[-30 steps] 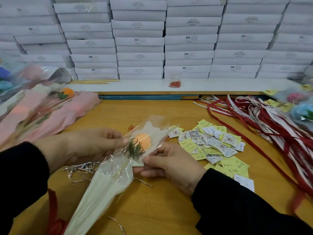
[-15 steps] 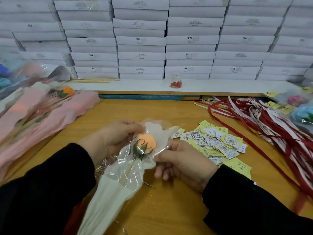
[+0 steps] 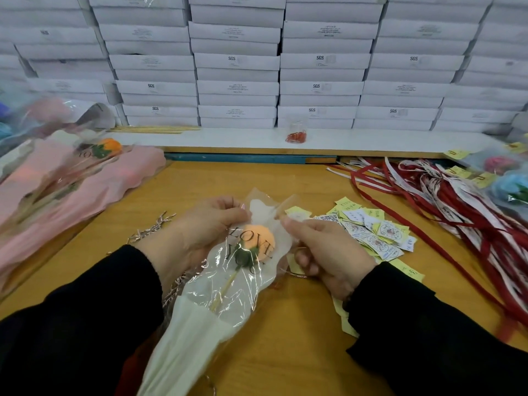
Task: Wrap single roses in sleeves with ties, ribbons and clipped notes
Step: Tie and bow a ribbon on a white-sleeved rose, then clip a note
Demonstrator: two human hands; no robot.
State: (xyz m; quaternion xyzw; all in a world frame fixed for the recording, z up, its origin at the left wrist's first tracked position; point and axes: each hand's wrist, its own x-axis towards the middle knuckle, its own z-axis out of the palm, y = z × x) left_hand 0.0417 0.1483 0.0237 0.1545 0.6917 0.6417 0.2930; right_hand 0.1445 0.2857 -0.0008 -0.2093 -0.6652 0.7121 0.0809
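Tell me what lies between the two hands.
In the head view, the sleeve's open top with the orange rose lies between left hand and right hand.

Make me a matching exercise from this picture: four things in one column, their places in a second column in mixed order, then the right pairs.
Things:
1. orange rose
2. paper notes
3. red and white ribbons
4. bag of red clips

Places:
A. on the white ledge in front of the stacked boxes
B. loose pile on the table beside the right hand
C. inside the clear sleeve held by both hands
D. spread over the right side of the table

Pairs: 1-C, 2-B, 3-D, 4-A. The left hand holds the sleeve's other edge.
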